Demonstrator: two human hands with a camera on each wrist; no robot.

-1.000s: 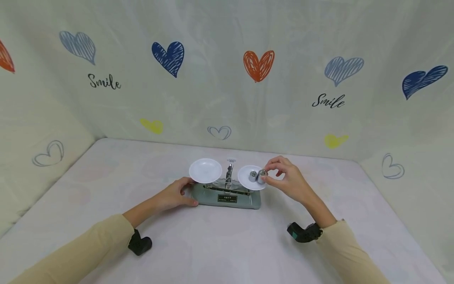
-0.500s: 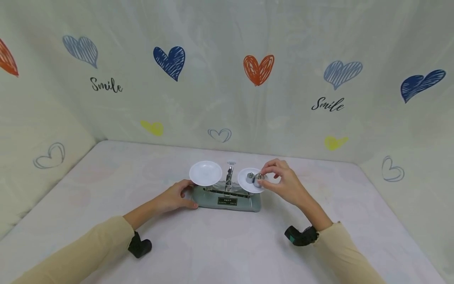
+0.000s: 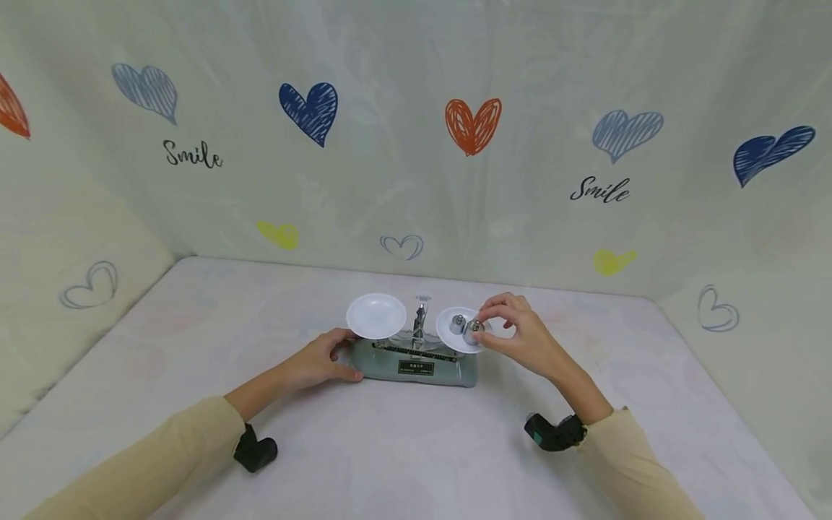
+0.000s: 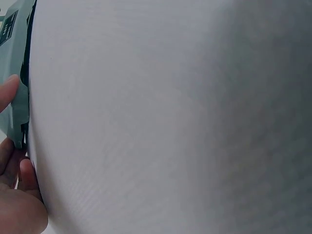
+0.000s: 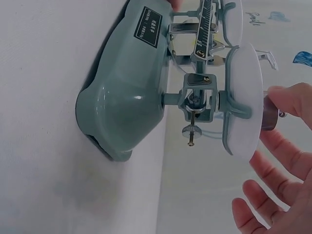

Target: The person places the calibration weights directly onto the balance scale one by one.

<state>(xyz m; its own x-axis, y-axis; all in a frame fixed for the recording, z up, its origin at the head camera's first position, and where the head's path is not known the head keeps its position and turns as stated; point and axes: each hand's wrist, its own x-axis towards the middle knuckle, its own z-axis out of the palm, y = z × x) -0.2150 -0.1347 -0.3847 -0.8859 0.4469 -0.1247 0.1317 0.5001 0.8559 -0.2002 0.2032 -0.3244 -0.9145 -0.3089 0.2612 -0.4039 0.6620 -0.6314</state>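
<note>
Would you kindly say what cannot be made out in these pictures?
Head: lettering on the label, too small.
Head: some fingertips of the left hand, hidden behind the balance base.
Left wrist: much of the base, cut off at top left.
Right wrist: part of the right hand, cut by right edge.

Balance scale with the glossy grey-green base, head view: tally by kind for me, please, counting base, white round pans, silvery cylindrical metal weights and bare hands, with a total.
Glossy grey-green base: 1
White round pans: 2
Silvery cylindrical metal weights: 2
Bare hands: 2
Total: 7
</note>
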